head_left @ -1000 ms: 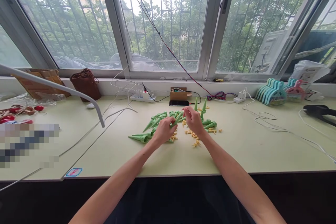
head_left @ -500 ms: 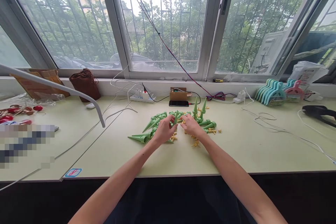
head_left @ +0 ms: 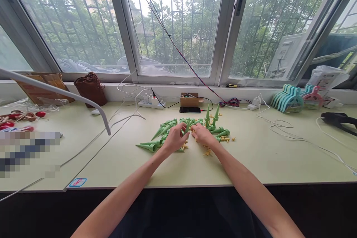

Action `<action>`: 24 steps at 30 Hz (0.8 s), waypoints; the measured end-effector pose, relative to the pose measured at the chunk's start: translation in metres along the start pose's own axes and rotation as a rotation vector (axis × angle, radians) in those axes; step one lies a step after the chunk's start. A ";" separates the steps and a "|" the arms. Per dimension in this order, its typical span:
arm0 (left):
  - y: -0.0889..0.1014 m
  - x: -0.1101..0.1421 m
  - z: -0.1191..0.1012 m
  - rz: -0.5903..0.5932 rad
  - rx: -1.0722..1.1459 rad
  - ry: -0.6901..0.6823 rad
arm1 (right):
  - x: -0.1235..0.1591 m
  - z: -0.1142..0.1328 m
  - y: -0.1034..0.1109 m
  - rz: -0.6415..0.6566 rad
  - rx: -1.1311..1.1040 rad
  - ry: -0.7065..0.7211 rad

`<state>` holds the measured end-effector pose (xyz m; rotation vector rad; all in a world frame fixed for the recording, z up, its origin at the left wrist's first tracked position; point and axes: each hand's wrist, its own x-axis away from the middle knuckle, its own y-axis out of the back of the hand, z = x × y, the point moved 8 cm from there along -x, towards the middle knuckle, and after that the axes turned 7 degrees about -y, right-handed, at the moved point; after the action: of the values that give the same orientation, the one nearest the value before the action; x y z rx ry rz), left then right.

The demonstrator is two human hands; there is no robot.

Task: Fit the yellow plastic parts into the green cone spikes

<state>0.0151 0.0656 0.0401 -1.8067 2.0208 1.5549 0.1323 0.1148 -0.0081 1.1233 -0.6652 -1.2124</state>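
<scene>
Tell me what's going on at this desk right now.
A person's left hand holds a green spike point up. The right hand is close beside it, its fingertips near the spike; whether it grips anything is unclear. More green spikes lie around the hands, two others stand upright, and small yellow pieces are scattered among them.

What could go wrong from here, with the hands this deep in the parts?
- The two upright green cones stand just beyond the right hand; a brush might topple them.
- Loose yellow pieces lie by that hand and could scatter.
- The left hand holds a green cone near other cones, so it might knock those.
</scene>
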 end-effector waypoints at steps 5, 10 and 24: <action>0.000 0.000 -0.001 0.006 -0.002 0.000 | -0.005 -0.003 -0.006 -0.023 -0.043 0.044; 0.000 0.000 -0.001 0.007 -0.001 0.001 | -0.006 -0.003 -0.006 -0.035 -0.062 0.071; 0.001 0.000 -0.001 0.010 0.017 0.006 | -0.006 -0.002 -0.006 -0.061 -0.075 0.089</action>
<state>0.0151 0.0644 0.0410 -1.8004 2.0427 1.5312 0.1302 0.1217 -0.0136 1.1347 -0.5166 -1.2218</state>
